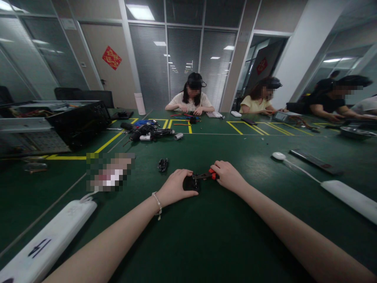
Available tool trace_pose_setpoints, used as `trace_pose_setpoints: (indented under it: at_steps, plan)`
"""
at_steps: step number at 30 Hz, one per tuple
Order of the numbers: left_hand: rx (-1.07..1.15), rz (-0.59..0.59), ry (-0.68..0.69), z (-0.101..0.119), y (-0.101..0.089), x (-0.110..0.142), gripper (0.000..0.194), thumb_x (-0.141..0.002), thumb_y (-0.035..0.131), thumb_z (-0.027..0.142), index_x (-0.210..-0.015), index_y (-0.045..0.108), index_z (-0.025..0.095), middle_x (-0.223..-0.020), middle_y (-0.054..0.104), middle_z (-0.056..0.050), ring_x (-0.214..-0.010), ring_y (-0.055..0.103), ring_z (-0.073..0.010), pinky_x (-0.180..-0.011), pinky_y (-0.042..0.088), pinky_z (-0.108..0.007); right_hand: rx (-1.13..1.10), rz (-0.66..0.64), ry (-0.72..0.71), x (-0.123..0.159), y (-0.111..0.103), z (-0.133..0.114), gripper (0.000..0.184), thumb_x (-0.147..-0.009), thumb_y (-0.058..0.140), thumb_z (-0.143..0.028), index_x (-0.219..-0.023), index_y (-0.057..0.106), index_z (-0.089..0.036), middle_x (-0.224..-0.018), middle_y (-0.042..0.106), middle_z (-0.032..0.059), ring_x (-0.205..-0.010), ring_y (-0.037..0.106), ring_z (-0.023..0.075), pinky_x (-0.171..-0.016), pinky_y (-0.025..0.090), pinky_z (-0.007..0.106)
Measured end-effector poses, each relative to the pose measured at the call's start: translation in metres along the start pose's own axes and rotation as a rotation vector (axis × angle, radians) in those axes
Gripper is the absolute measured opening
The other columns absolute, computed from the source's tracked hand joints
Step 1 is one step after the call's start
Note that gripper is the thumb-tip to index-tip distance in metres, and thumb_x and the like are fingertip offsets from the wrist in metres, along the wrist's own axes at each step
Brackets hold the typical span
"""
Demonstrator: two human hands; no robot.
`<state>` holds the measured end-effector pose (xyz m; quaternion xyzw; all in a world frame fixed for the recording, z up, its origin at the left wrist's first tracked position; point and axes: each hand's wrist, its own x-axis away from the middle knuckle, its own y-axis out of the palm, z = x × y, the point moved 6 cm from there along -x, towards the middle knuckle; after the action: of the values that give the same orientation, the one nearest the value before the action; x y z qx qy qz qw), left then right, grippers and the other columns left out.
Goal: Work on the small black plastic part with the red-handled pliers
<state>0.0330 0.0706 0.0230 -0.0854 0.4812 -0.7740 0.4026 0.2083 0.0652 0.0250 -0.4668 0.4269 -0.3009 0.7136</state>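
Note:
In the middle of the head view, my left hand [176,186] grips a small black part [190,184] between thumb and fingers, low over the green table. Metal bits show along its right side. My right hand [228,177] is wrapped round red-handled pliers [212,174], whose dark jaws point left and meet the black part. Whether the jaws are closed on a piece of it is too small to tell. Left of my left hand, apart from it, a small dark component [162,165] lies on the table.
White power strips lie at left [53,236] and right [350,196]. A heap of black cables [150,131] sits farther back. Opened computer cases [79,125] stand at left. Across the green table [206,145], a person [191,96] works with wires; more people sit at right.

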Motion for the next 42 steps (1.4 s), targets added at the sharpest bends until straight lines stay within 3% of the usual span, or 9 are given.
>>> trace_pose_setpoints:
  at_steps: [10,42]
  plan:
    - [0.073,-0.02,-0.086,-0.007,0.001,-0.001,0.058,-0.06,0.064,0.052,-0.106,0.049,0.022,-0.108,0.053,-0.005,-0.1,0.048,-0.024,-0.083,0.039,-0.038,0.017,0.0,0.007,0.0,-0.001,0.002,0.031,-0.064,0.054,-0.012,-0.094,0.053,-0.015,-0.089,0.052,0.0076,-0.079,0.046,0.0185,-0.07,0.034,0.029]
    - [-0.002,-0.001,-0.046,0.003,-0.001,-0.001,0.051,-0.063,0.063,0.049,-0.103,0.048,0.021,-0.103,0.052,-0.006,-0.095,0.05,-0.0248,-0.08,0.041,-0.038,0.04,-0.008,0.013,-0.002,-0.003,0.001,0.028,-0.065,0.052,-0.011,-0.093,0.053,-0.015,-0.089,0.052,0.0077,-0.08,0.046,0.0189,-0.07,0.034,0.029]
